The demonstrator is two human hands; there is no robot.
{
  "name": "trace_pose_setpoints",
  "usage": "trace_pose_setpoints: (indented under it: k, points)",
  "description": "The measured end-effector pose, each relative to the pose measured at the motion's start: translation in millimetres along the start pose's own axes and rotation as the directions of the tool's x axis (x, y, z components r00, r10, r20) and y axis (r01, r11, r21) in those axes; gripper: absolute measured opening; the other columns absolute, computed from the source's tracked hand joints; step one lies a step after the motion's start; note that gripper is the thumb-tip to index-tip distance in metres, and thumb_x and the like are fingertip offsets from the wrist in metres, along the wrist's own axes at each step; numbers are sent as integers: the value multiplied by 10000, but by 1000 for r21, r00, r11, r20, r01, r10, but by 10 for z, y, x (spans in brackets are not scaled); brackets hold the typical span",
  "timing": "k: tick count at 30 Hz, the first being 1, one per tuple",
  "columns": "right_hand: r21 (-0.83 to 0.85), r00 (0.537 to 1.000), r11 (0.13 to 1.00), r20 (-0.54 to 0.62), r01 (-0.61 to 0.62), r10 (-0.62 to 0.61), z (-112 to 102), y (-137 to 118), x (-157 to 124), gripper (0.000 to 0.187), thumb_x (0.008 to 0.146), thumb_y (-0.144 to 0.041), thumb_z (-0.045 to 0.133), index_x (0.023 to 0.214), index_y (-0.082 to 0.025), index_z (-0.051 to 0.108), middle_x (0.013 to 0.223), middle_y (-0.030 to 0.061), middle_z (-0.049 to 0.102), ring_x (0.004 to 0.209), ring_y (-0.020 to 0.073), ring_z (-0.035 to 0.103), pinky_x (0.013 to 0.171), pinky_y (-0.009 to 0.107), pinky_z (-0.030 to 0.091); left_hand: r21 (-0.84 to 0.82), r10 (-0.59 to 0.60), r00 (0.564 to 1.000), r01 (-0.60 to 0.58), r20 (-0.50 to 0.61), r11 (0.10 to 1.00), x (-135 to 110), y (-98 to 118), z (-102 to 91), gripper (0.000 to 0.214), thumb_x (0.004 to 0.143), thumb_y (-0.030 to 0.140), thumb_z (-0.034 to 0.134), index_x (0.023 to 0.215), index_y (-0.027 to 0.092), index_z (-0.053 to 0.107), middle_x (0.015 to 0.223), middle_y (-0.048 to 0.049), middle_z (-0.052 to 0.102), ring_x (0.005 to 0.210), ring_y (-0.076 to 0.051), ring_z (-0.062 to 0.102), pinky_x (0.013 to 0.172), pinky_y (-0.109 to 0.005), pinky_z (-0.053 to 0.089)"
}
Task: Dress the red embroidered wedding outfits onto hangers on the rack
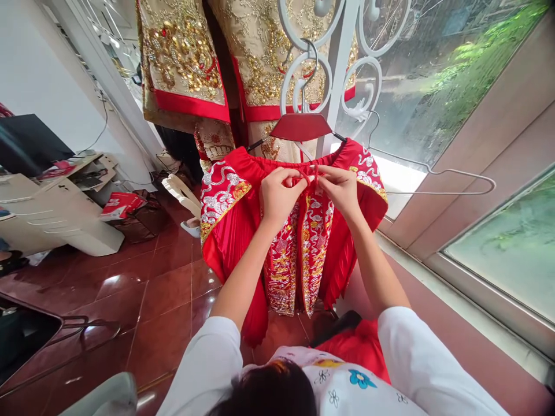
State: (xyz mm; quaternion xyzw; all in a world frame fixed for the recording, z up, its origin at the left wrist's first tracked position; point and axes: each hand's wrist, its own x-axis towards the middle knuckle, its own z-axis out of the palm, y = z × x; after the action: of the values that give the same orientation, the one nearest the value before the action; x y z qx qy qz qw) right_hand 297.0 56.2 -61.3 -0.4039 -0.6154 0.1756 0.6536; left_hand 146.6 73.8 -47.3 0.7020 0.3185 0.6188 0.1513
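A red embroidered skirt (281, 271) with silver and gold patterns hangs by its gathered waistband from a hanger with a dark red centre piece (300, 127). At the middle of the waistband, a thin red drawstring (315, 180) runs between my fingers. My left hand (281, 193) pinches the cord with thumb and forefinger. Just to the right, my right hand (340, 188) is closed on the same cord, its fingertips almost meeting those of the left. A small loop shows between the hands; whether it is knotted I cannot tell.
Behind the hanger stands a white scrolled metal grille (342, 63). Gold-beaded garments (191, 63) hang at the back left. An empty wire hanger (437, 179) juts out right, before the window. A cabinet (56, 214) and a red box (122, 203) stand left on the tiled floor.
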Motion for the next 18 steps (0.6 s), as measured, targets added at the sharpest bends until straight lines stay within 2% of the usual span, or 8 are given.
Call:
trace_pose_setpoints:
  k: [3,7,10,13,16,18]
  points:
    - [-216,988,967,-41,138,-150,53,12,-13,282,771,-334,578,952,-191,740,689,3,658,566,109,560,594,267,476,37,-53,990,48,131,998,5,-11,-31,114,689,259,707,668,156,663,580,28,497,530,-83,413,531,-221,323]
    - [-391,971,890,60,236,-231,85,46,-38,310,838,-302,495,1021,-208,727,889,26,700,747,146,634,708,278,493,5,-57,977,57,206,998,9,-77,-47,69,708,217,650,679,155,650,572,32,496,527,-81,415,521,-218,307]
    - [-440,960,854,136,279,-244,79,72,-51,324,871,-286,460,1076,-229,705,868,20,693,780,146,632,748,274,478,33,-64,971,58,230,998,0,-98,-75,79,722,219,621,674,155,619,573,29,490,525,-84,405,506,-218,286]
    - [-430,941,840,207,332,-267,69,74,-53,305,899,-311,449,1048,-235,705,835,21,672,762,134,613,734,265,466,74,-35,955,14,293,997,-3,-90,-123,53,718,186,600,674,159,589,595,29,493,528,-83,399,511,-217,292]
    - [-419,921,820,207,389,-331,93,33,-51,269,907,-310,456,955,-216,703,894,43,643,811,137,592,715,264,458,81,14,941,-44,337,996,-4,-80,-147,28,710,138,586,700,164,583,679,22,524,544,-79,419,533,-215,332]
    - [-430,903,794,188,430,-386,122,0,-53,233,903,-284,461,900,-199,678,924,58,618,828,137,575,695,261,450,75,46,946,-74,322,994,-14,-81,-143,51,723,122,576,740,168,590,787,7,555,588,-82,460,569,-218,375]
